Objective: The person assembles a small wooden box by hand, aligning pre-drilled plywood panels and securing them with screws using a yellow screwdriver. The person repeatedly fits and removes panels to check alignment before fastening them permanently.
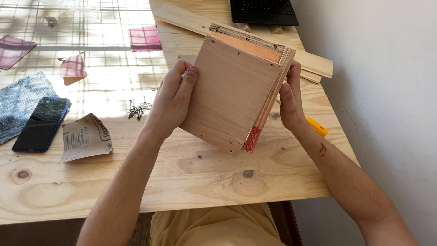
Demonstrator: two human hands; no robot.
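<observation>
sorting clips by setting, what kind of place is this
Probably a home hobby woodworking spot, not a full workshop. Both hands hold a plywood box over a bare pine table; loose screws, a sandpaper sheet and a phone lie nearby.

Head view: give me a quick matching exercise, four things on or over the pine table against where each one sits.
Things:
1. square plywood box
2. dark smartphone with blue edge
3. small pile of dark screws
4. black keyboard

Places:
A. at the far edge of the table, near the white wall
B. lying at the left, partly on a grey cloth
C. held up between the left hand and right hand
D. loose on the pine table, just left of the left hand

Pairs: 1-C, 2-B, 3-D, 4-A
</observation>
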